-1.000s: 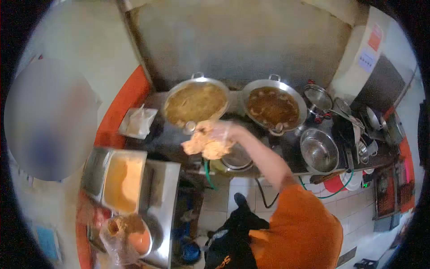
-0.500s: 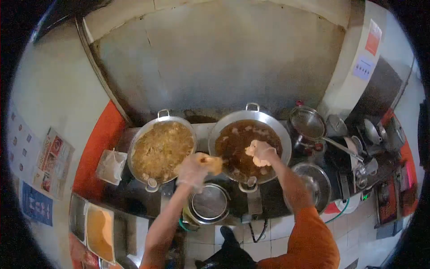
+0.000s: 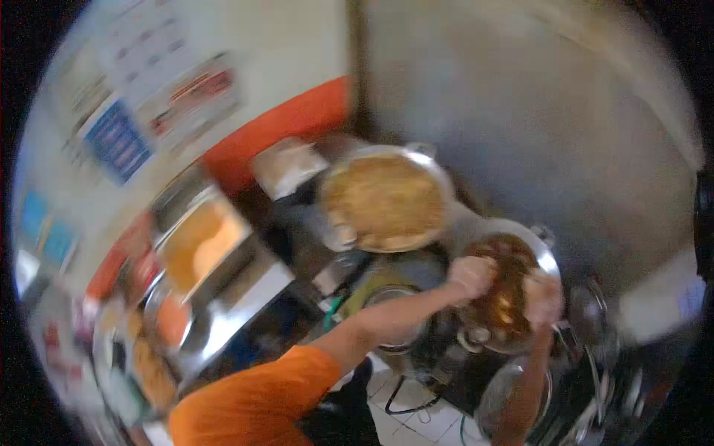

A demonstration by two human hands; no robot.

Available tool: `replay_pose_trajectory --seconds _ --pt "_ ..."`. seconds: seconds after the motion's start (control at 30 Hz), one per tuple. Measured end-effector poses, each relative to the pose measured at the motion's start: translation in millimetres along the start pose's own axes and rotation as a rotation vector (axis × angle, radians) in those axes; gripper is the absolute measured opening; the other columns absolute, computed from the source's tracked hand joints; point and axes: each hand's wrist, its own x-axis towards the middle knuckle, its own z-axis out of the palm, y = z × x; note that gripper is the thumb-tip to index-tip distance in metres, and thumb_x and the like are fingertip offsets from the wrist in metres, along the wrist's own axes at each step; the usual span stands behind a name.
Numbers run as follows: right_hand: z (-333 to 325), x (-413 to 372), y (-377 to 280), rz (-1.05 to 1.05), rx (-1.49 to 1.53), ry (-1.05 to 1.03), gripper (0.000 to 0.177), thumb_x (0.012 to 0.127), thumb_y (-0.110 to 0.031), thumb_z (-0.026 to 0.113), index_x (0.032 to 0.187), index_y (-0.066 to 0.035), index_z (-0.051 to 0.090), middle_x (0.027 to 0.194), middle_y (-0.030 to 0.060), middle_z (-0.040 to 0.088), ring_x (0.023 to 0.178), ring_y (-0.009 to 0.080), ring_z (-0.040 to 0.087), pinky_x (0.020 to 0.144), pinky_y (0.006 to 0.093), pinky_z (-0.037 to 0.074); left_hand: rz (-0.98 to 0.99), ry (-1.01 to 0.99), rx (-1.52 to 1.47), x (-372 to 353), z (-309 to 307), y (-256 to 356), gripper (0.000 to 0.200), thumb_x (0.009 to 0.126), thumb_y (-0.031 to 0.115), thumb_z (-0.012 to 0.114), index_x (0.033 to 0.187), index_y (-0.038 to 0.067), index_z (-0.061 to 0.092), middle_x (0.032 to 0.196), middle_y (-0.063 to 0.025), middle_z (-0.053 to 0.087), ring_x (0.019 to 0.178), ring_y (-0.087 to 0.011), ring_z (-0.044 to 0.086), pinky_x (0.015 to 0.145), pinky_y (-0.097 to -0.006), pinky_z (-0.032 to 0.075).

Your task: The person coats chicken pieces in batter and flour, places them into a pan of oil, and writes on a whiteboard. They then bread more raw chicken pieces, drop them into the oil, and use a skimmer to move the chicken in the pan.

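My left hand (image 3: 474,277), in a thin clear glove, is over the near-left rim of the right-hand wok (image 3: 548,256). Its fingers look curled closed; blur hides whether anything is in them. Across the same wok, my right hand (image 3: 543,299), gloved too, hangs above the right side, its fingers smeared by motion. Between both hands lies dark brown oil (image 3: 502,260) with a few bright pieces (image 3: 506,306) in it. To the left stands a second wok (image 3: 445,175), full of lighter, golden frothy oil (image 3: 387,193).
A lined white tray (image 3: 290,169) sits beside the left wok. Farther left are a metal pan of orange-yellow coating (image 3: 201,241) and a bowl of orange stuff (image 3: 173,318). A round strainer (image 3: 398,316) stands in front of the woks; a metal bowl (image 3: 513,394) is at lower right.
The view has swung left and tilted. My left hand moved from between the woks to over the right one. The pale battered pieces seen in both hands no longer show there.
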Motion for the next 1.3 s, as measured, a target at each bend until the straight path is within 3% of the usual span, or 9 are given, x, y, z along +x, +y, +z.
replay_pose_trajectory --seconds 0.1,0.3,0.43,0.47,0.7,0.83,0.93,1.23,1.3 --pt "-57.2 -6.8 -91.5 0.166 0.463 -0.053 0.031 0.094 -0.026 0.059 0.11 -0.001 0.068 0.104 0.0166 0.069 0.087 0.0271 0.066 0.079 0.037 0.053 0.045 0.208 -0.15 -76.6 -48.9 -19.7 0.027 0.079 0.023 0.068 0.103 0.014 0.066 0.097 -0.0165 0.069 0.092 -0.0397 0.065 0.079 -0.0504 0.052" --pt "38.6 -79.5 -226.8 -0.425 0.612 -0.272 0.028 0.087 -0.015 0.065 0.106 0.006 0.065 0.092 0.0119 0.066 0.081 0.0185 0.063 0.07 0.0292 0.052 -0.044 0.494 -0.252 -371.8 -224.1 -64.8 0.038 0.079 0.019 0.071 0.114 0.005 0.064 0.111 -0.0175 0.068 0.102 -0.0375 0.065 0.089 -0.0462 0.052" --pt "37.8 -158.4 -485.8 -0.463 1.052 -0.644 0.03 0.079 -0.015 0.075 0.099 0.005 0.068 0.087 0.0079 0.067 0.076 0.0156 0.061 0.07 0.0277 0.051 -0.72 0.773 0.107 -602.7 -288.9 -132.5 0.04 0.082 0.02 0.07 0.118 0.005 0.064 0.114 -0.0174 0.067 0.101 -0.0352 0.066 0.089 -0.0437 0.052" --pt "20.8 -176.9 -549.8 -0.243 1.141 -1.096 0.03 0.081 -0.014 0.074 0.103 0.005 0.069 0.087 0.0104 0.069 0.076 0.0177 0.064 0.072 0.032 0.053 -0.756 0.956 0.235 -663.6 -293.4 -150.2 0.038 0.083 0.019 0.069 0.118 0.006 0.064 0.111 -0.0165 0.068 0.098 -0.034 0.067 0.086 -0.0416 0.053" --pt "86.9 -335.3 -849.8 -1.343 0.849 -1.255 0.027 0.084 -0.013 0.062 0.108 -0.002 0.067 0.102 0.0181 0.069 0.091 0.0336 0.067 0.083 0.0392 0.053 -1.615 1.157 0.443 -988.2 -288.6 -223.2 0.041 0.084 0.029 0.065 0.122 0.013 0.061 0.106 -0.0165 0.068 0.1 -0.0361 0.065 0.088 -0.0465 0.051" --pt "156.5 -422.5 -941.6 -2.034 0.474 -0.793 0.039 0.088 -0.012 0.055 0.127 -0.008 0.059 0.109 0.0166 0.068 0.099 0.0313 0.067 0.084 0.0417 0.053 -1.621 0.872 -0.073 -1001.4 -309.8 -218.8 0.047 0.084 0.031 0.068 0.126 0.013 0.06 0.109 -0.0188 0.068 0.099 -0.0367 0.065 0.086 -0.0475 0.051" --pt "166.9 -453.1 -963.6 -2.297 0.249 -0.478 0.045 0.089 -0.012 0.05 0.134 -0.012 0.056 0.112 0.0131 0.069 0.099 0.0282 0.068 0.08 0.04 0.054 -1.63 0.688 0.17 -1005.8 -296.5 -243.6 0.043 0.084 0.036 0.063 0.118 0.01 0.062 0.105 -0.0183 0.069 0.099 -0.0363 0.066 0.085 -0.0467 0.052" --pt "158.3 -463.5 -987.4 -2.275 -0.026 -0.603 0.024 0.08 -0.023 0.061 0.096 -0.007 0.07 0.101 0.0163 0.068 0.093 0.0312 0.066 0.083 0.0427 0.051 -1.694 0.494 0.017 -1003.5 -324.7 -241.2 0.047 0.081 0.048 0.067 0.102 0.006 0.068 0.104 -0.0188 0.069 0.097 -0.0363 0.067 0.084 -0.0469 0.052" --pt "175.5 -455.3 -980.1 -2.22 0.365 -0.66 0.028 0.082 -0.026 0.063 0.101 -0.007 0.07 0.103 0.015 0.068 0.097 0.0356 0.064 0.089 0.0448 0.049 -1.631 0.543 0.048 -1005.2 -309.9 -250.4 0.048 0.079 0.048 0.07 0.101 0.005 0.068 0.103 -0.0189 0.069 0.096 -0.0372 0.067 0.084 -0.0473 0.052"
